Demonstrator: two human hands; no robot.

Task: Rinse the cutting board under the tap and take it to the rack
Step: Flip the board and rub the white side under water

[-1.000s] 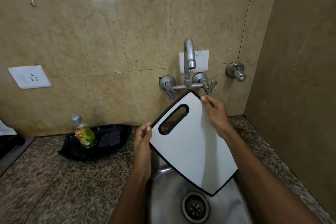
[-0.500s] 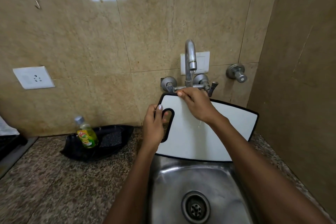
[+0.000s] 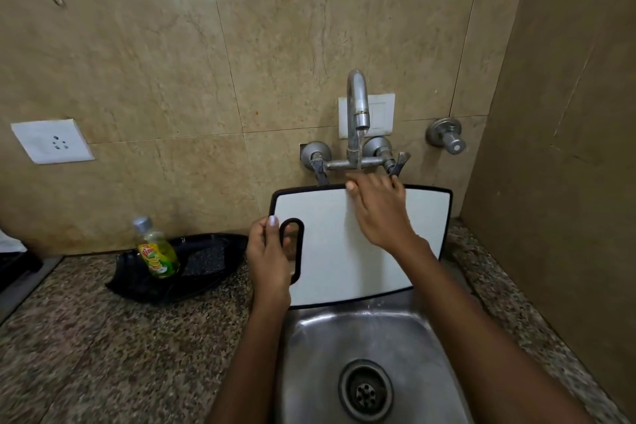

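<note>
1. Head view, centre of the frame: the white cutting board [image 3: 347, 251] with its black rim is held over the steel sink [image 3: 344, 337], long side across, tilted up toward the camera; its lower edge sits just above the basin's back rim.
2. The left hand [image 3: 270, 256] is closed around the board's left end, fingers hooked through the black-edged handle slot [image 3: 292, 248], thumb lying on the near face.
3. The right hand [image 3: 378, 210] lies open and flat on the board's white face, gripping nothing; its fingertips [image 3: 351, 185] reach the top edge, just under the tap.
4. The tap [image 3: 356, 113] stands on the tiled wall above the board; a thin stream of water falls from its spout onto the right hand near the board's top edge.
5. Lower centre: the drain [image 3: 365, 391] shows in the wet basin, between the two forearms.
6. Left of centre on the speckled stone surface [image 3: 103, 337]: a black tray [image 3: 206, 272] holding a yellow-green dish-soap bottle [image 3: 156, 249] and a dark scrub pad [image 3: 203, 260], well apart from the board.
7. Far left on the wall: a white socket plate [image 3: 51, 141]; right of the tap, a separate round valve [image 3: 445, 134].
</note>
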